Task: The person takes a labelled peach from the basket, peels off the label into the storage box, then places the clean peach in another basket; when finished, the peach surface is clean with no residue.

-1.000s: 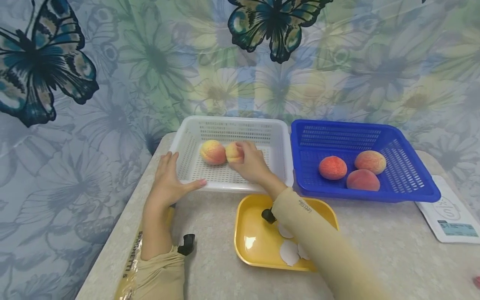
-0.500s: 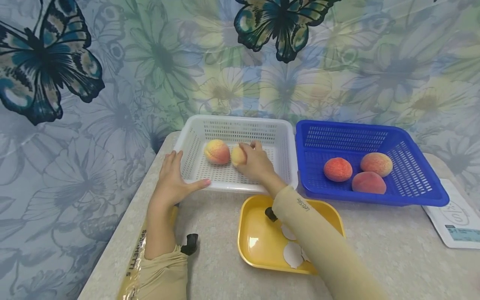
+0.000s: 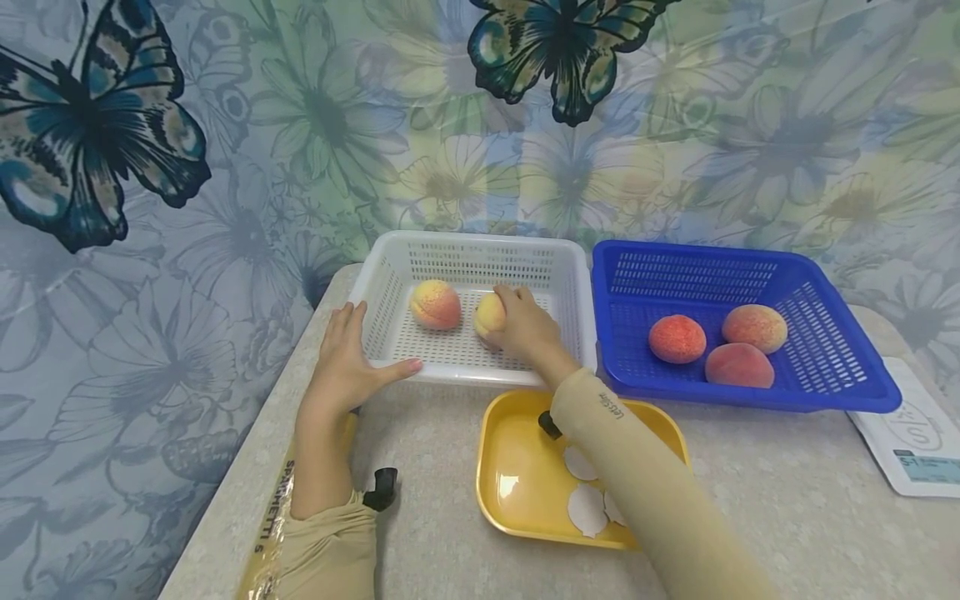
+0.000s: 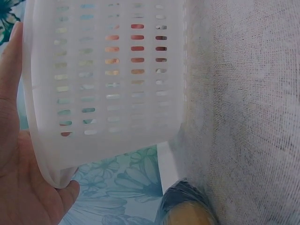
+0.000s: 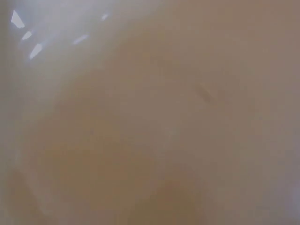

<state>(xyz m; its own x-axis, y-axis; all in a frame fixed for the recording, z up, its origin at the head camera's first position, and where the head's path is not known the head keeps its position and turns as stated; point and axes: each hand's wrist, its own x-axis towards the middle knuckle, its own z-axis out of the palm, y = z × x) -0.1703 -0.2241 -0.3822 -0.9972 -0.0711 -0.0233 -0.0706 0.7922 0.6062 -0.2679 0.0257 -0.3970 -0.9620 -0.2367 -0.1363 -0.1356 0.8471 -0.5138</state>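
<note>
- Peach [image 3: 490, 313], rounded and pale yellow where it shows, is inside the white basket [image 3: 480, 377]; your right grip [image 3: 528, 328] has fingers and thumb curled closed on it. Whether it touches the basket's floor you cannot tell, and the right wrist view is only blur.
- Nearest you are your beige sleeves [image 3: 622, 475], bunched in folds on the left arm, smoother on the right.
- Beside your left forearm lies a glossy spaghetti packet [image 3: 261, 546], on a table [image 3: 427, 550] with a mottled grey surface that looks woven close up.
- Under your right sleeve sits a shiny yellow tray [image 3: 517, 512], rectangular with rounded corners, holding thin, flat, pale discs [image 3: 587, 510].
- Your left grip [image 3: 343, 367] is spread wide at the white basket's near left corner, thumb along the front rim; that basket is smooth plastic pierced with rows of slots.
- Left of the held fruit, apart from it, rests a second peach [image 3: 436, 305], yellow blushing pink, with a crease.
- Rightward stands a slotted blue basket [image 3: 720, 252] with three reddish fruits [image 3: 677, 339], their skins matte and speckled or velvety.
- Behind hangs wrinkled floral cloth [image 3: 442, 117] with dark butterflies [image 3: 567, 54].
</note>
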